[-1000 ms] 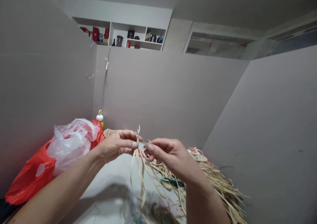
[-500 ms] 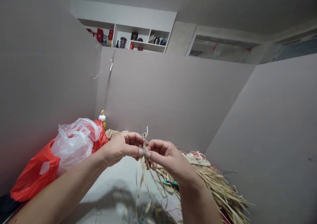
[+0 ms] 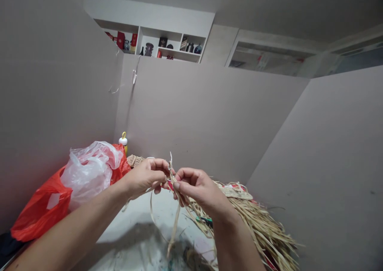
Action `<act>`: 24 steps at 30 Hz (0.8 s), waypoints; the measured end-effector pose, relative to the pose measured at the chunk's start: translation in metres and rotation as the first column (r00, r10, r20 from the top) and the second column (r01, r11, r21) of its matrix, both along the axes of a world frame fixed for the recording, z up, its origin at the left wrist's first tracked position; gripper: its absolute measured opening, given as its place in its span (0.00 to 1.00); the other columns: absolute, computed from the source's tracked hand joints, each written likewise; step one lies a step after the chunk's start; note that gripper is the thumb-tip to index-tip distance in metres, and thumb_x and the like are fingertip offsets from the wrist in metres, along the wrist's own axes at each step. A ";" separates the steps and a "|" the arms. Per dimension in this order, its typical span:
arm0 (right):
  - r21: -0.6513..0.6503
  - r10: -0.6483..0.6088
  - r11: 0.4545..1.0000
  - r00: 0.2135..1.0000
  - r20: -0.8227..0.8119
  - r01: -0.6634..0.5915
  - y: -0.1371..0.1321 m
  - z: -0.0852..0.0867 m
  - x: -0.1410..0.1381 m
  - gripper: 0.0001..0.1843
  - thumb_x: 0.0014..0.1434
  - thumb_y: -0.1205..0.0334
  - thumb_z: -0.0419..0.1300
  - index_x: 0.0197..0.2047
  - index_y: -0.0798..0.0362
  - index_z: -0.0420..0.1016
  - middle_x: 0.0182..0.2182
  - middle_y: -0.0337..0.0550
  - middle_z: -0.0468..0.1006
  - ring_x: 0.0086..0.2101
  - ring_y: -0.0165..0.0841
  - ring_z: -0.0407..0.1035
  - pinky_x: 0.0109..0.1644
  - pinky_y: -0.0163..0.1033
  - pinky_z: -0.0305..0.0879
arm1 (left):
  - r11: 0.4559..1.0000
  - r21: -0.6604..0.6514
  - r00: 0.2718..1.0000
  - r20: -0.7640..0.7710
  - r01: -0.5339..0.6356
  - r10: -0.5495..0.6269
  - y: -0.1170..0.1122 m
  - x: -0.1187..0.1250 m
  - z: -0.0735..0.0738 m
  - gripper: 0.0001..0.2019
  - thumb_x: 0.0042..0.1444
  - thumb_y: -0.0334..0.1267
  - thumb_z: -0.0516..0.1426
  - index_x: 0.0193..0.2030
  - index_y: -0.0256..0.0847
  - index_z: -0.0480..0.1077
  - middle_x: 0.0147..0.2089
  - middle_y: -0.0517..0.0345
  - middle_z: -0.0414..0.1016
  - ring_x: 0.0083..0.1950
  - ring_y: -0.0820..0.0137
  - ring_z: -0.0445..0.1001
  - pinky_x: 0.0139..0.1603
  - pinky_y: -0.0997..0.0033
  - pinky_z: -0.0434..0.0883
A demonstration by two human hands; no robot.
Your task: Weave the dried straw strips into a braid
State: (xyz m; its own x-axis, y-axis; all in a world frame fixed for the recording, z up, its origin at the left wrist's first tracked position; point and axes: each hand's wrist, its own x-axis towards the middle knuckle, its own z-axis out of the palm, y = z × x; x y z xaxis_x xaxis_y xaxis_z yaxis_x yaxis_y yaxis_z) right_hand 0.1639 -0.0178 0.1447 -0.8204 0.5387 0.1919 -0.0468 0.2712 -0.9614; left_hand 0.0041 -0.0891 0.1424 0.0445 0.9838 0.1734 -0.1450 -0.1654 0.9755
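My left hand (image 3: pixel 145 178) and my right hand (image 3: pixel 194 189) meet in mid-air above a pale tabletop (image 3: pixel 140 239), fingertips pinched together on a small bunch of dry straw strips (image 3: pixel 175 207). A short tip of straw pokes up between the fingers, while longer strands hang down and curl toward the table. Both hands are closed on the strips.
A big heap of loose straw (image 3: pixel 263 227) lies at the right behind my right wrist, with something green partly under it. A red plastic bag (image 3: pixel 38 207) and a clear plastic bag (image 3: pixel 86 171) sit at the left. A yellow bottle (image 3: pixel 123 140) stands by the wall. Plain partitions enclose the table.
My hands have closed in on each other and shifted slightly right. The hanging strands now swing lower, with one looping out to the left.
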 end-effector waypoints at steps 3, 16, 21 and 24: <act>0.008 -0.019 1.000 1.000 0.003 0.019 0.001 0.000 -0.001 0.10 0.50 0.60 0.63 0.25 0.56 0.67 0.17 0.37 0.72 0.16 0.23 0.61 0.20 0.30 0.57 | 1.000 -0.014 1.000 -0.003 -0.011 0.011 0.000 0.000 0.000 0.06 0.39 0.28 0.54 0.28 0.37 0.66 0.18 0.68 0.59 0.18 0.83 0.50 0.17 0.80 0.45; 0.022 0.020 1.000 1.000 0.011 -0.020 0.002 0.001 0.002 0.14 0.52 0.55 0.64 0.27 0.56 0.67 0.17 0.37 0.71 0.16 0.23 0.60 0.21 0.30 0.55 | 0.996 0.089 0.983 -0.183 0.018 -0.002 -0.002 -0.010 0.000 0.05 0.48 0.36 0.59 0.29 0.35 0.70 0.19 0.68 0.58 0.19 0.83 0.48 0.18 0.77 0.45; 0.036 0.007 0.999 1.000 0.003 -0.007 0.001 0.003 0.005 0.14 0.52 0.55 0.64 0.27 0.56 0.67 0.17 0.34 0.69 0.17 0.22 0.58 0.21 0.30 0.55 | 0.994 0.086 0.957 -0.287 0.067 -0.039 -0.002 -0.016 0.001 0.12 0.51 0.44 0.59 0.28 0.36 0.70 0.20 0.67 0.57 0.19 0.82 0.48 0.18 0.75 0.45; 0.081 -0.019 0.997 1.000 0.009 0.018 0.000 0.004 0.006 0.14 0.52 0.54 0.64 0.27 0.56 0.67 0.18 0.34 0.67 0.19 0.23 0.58 0.23 0.30 0.55 | 0.993 0.067 0.949 -0.309 0.093 -0.068 -0.001 -0.017 0.001 0.13 0.51 0.46 0.60 0.29 0.36 0.70 0.19 0.69 0.54 0.19 0.82 0.46 0.18 0.74 0.44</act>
State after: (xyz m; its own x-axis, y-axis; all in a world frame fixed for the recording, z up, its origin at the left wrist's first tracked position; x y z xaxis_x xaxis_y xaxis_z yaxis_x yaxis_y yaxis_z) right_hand 0.1700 -0.0175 0.1483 -0.8126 0.5366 0.2275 -0.0319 0.3488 -0.9366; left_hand -0.0128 -0.0898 0.1435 0.1860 0.9584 0.2164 0.1419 -0.2441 0.9593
